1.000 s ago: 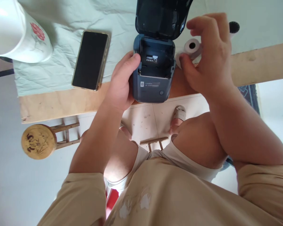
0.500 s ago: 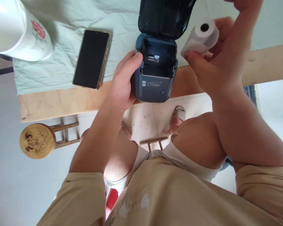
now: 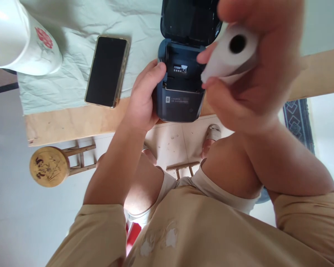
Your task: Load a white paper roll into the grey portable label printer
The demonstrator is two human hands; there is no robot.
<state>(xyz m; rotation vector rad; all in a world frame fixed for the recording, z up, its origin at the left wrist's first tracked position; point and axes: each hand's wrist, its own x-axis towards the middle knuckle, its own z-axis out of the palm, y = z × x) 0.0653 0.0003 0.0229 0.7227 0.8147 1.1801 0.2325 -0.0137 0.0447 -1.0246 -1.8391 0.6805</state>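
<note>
Right grip (image 3: 256, 70) grasps one paper roll (image 3: 228, 55); left grip (image 3: 143, 98) clasps one printer (image 3: 180, 100); one phone (image 3: 107, 70).

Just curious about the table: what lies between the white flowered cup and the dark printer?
In the head view, a black phone lies screen-up on the pale cloth between the cup and the printer.
</note>
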